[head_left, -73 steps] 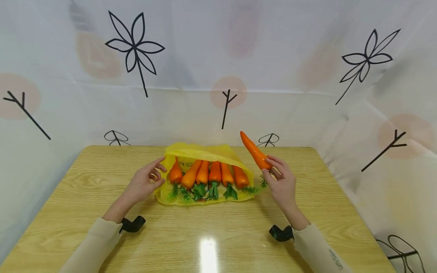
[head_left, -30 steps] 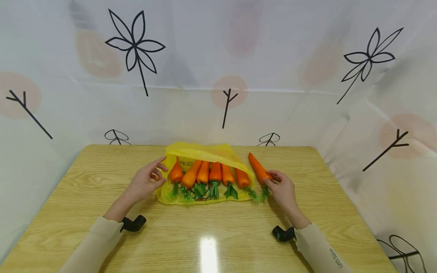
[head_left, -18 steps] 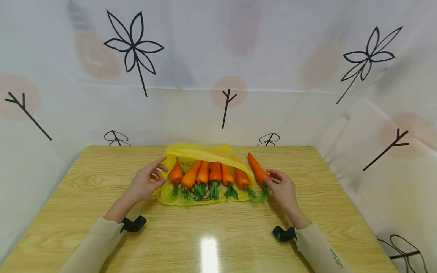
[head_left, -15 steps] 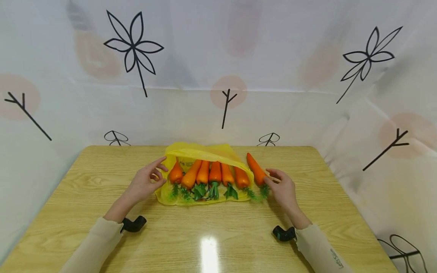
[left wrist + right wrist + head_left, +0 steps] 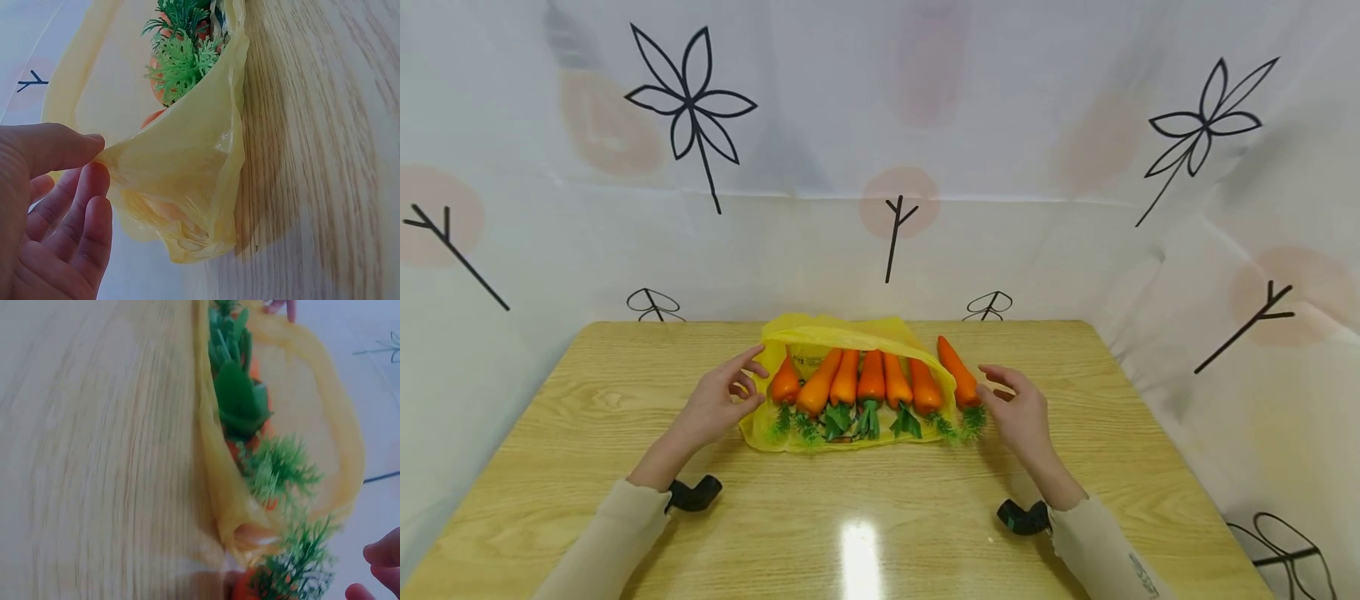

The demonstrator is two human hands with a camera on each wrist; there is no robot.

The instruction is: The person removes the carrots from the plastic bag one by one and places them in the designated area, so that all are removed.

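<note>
A yellow plastic bag [image 5: 842,336] lies on the table with its mouth toward me. Inside it several orange carrots [image 5: 872,379] rest side by side, their green tops toward the opening; their far ends are hidden under the bag. My left hand [image 5: 713,404] pinches the bag's left edge between thumb and fingers, which the left wrist view shows closely. Just outside the bag's right side lies one more carrot [image 5: 957,372]. Beside it my right hand [image 5: 1021,412] is held with fingers loosely extended and thumb tip at the carrot's side; whether they touch is unclear.
The wooden table [image 5: 790,517] extends around the bag on all sides. Behind it hangs a pale cloth [image 5: 805,250] with plant drawings. Black wrist mounts [image 5: 695,493] sit at both wrists.
My right hand has lowered the carrot from the air onto the table and loosened its grip. The carrot then slid slightly left, toward the bag. My left hand has stayed put.
</note>
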